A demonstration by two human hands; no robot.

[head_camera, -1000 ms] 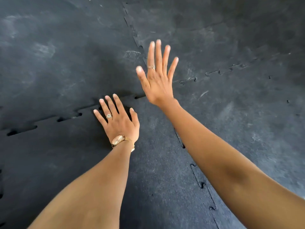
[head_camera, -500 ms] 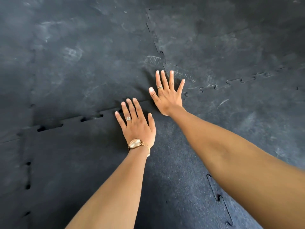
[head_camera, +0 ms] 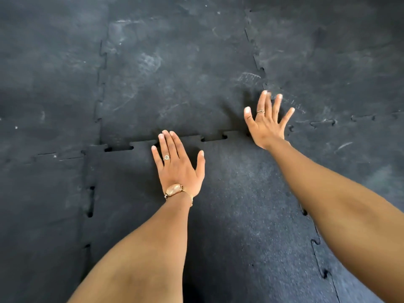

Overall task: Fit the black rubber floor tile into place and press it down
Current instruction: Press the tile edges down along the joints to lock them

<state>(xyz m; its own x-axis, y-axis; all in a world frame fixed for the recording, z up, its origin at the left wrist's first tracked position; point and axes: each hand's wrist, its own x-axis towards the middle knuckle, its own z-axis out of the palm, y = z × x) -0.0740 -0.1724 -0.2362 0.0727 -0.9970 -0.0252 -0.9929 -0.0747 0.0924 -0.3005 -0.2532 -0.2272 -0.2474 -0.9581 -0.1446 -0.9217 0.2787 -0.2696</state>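
The black rubber floor tile (head_camera: 236,215) lies under my arms, its puzzle-tooth edges meeting the neighbouring tiles. Dark gaps show along its far seam (head_camera: 212,138) and its left seam (head_camera: 90,200). My left hand (head_camera: 178,166), with a ring and a gold watch, lies flat on the tile, fingertips at the far seam. My right hand (head_camera: 267,121) is spread with fingers apart at the tile's far right corner; its fingertips look blurred. Neither hand holds anything.
Scuffed black rubber tiles (head_camera: 175,73) cover the floor on all sides, joined by interlocking seams such as the seam (head_camera: 255,57) running away at upper right. The right seam (head_camera: 317,241) of the near tile also shows small gaps.
My right hand came down from the air onto the far right corner, and now its fingers lift slightly. My left hand stays flat at the far seam. The view has shifted.
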